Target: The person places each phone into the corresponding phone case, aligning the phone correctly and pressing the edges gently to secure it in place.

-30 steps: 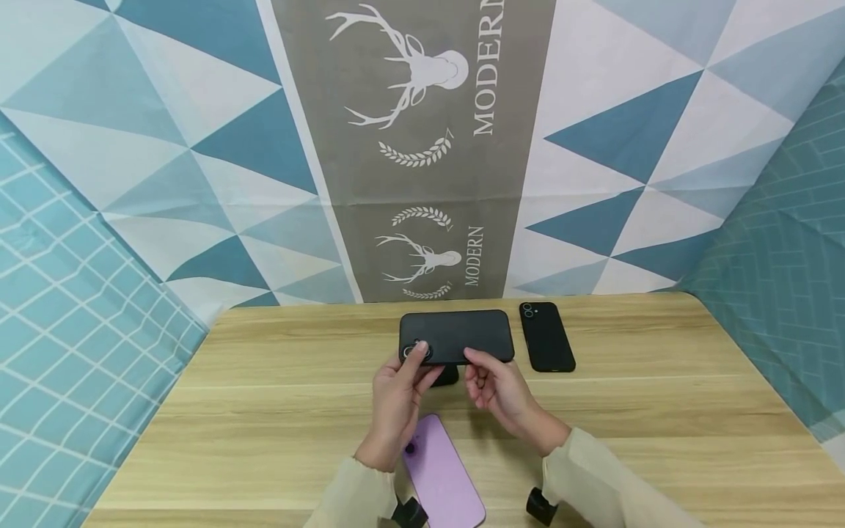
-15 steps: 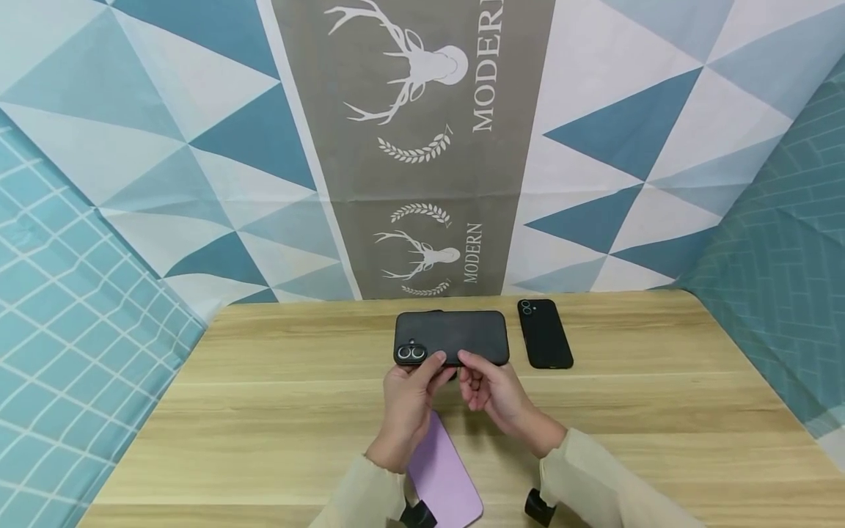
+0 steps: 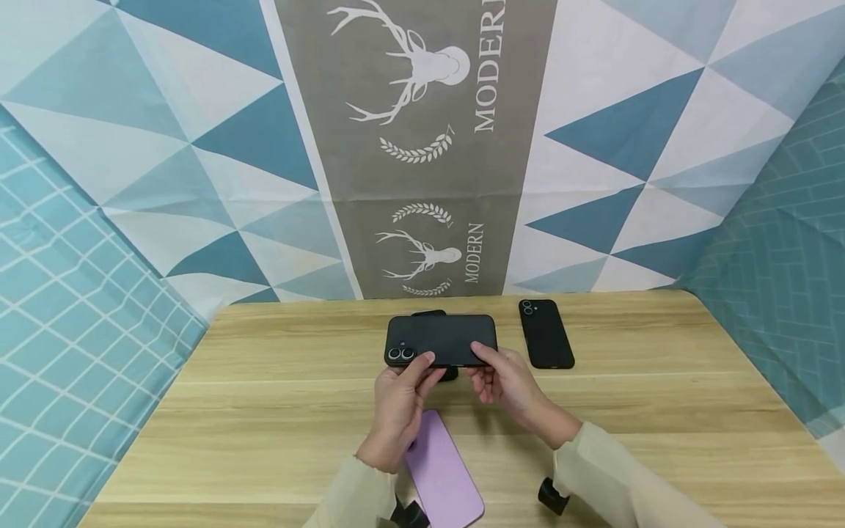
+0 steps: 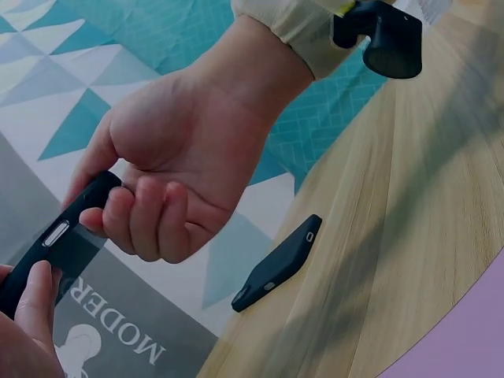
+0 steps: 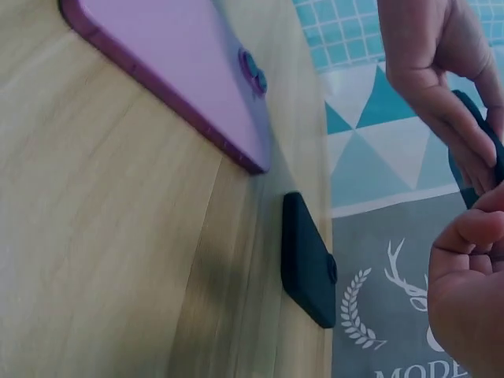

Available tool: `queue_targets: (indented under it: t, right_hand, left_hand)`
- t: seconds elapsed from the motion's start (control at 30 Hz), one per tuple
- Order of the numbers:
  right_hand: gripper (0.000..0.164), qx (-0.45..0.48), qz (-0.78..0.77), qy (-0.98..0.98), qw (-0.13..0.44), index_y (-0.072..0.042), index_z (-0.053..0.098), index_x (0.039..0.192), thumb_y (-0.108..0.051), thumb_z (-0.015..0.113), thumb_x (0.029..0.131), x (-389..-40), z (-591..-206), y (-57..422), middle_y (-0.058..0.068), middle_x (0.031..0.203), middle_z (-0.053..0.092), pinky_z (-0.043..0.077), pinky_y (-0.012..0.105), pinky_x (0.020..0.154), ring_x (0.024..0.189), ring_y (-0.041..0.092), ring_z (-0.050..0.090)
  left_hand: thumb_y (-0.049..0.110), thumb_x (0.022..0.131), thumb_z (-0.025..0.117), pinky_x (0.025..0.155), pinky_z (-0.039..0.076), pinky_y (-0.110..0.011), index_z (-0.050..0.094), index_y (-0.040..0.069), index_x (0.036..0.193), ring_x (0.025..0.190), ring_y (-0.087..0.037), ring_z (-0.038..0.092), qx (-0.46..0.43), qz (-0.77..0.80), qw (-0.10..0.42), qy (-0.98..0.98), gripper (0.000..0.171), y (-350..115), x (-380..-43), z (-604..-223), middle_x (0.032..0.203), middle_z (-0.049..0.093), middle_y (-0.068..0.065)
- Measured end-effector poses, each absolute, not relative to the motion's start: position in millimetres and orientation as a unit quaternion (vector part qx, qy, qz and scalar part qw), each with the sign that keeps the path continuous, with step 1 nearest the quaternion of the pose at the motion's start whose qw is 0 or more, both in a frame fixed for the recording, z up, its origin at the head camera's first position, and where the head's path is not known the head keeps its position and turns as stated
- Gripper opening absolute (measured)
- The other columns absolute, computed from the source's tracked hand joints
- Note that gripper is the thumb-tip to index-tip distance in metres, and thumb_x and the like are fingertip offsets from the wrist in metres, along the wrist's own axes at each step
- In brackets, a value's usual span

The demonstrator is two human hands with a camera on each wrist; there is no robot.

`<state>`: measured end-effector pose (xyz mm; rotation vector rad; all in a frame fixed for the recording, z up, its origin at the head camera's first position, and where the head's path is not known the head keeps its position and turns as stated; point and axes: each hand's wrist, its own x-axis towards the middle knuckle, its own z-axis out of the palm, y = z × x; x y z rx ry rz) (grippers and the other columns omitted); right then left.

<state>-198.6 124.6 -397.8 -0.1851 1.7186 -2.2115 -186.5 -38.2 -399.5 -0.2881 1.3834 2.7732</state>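
Both hands hold a black phone case (image 3: 455, 337) sideways above the table, its two camera rings at the left end. My left hand (image 3: 394, 411) pinches its near edge, thumb on the back. My right hand (image 3: 511, 385) grips the right part of that edge, thumb on top and the other fingers curled below. In the left wrist view a side cutout shows in the case (image 4: 57, 234), and its back looks smoky and see-through. Partly hidden beneath it lies a black-cased phone (image 5: 305, 264) on the table. Closer to me, a purple phone (image 3: 445, 473) lies between the forearms.
Another black phone (image 3: 546, 334) lies at the back right of the wooden table (image 3: 251, 411), camera end away from me. A patterned cloth backdrop (image 3: 594, 183) rises right behind the table's far edge. Black wrist cameras (image 3: 553, 496) hang under both sleeves.
The held phone case has shifted left and slightly nearer. My left thumb has slid from the camera rings to the near edge, uncovering them. My right thumb has moved toward the case's right end.
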Motion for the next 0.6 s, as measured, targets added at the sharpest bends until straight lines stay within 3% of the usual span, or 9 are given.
queue_targets:
  t: [0.43, 0.6]
  right_hand:
    - [0.041, -0.053, -0.804, 0.573, 0.151, -0.011, 0.059, 0.065, -0.03, 0.038, 0.094, -199.8, -399.9, 126.9, -0.005, 0.051, 0.054, 0.04, 0.016, 0.043, 0.045, 0.005, 0.048]
    - [0.039, -0.039, -0.8, 0.577, 0.158, -0.011, 0.059, 0.067, -0.031, 0.04, 0.093, -199.4, -400.8, 126.1, -0.004, 0.052, 0.054, 0.04, 0.017, 0.044, 0.046, 0.006, 0.047]
  left_hand:
    - [0.005, 0.08, 0.062, 0.082, 0.05, -0.027, 0.043, -0.008, 0.119, 0.083, -0.011, 0.064, -0.061, 0.892, 0.028, 0.447, 0.045, -26.2, -186.8, -398.4, 0.093, 0.061, -0.004]
    - [0.011, 0.082, 0.061, 0.08, 0.051, -0.025, 0.044, -0.008, 0.118, 0.079, -0.01, 0.063, -0.071, 0.886, 0.018, 0.458, 0.044, -21.2, -186.1, -398.5, 0.092, 0.06, -0.005]
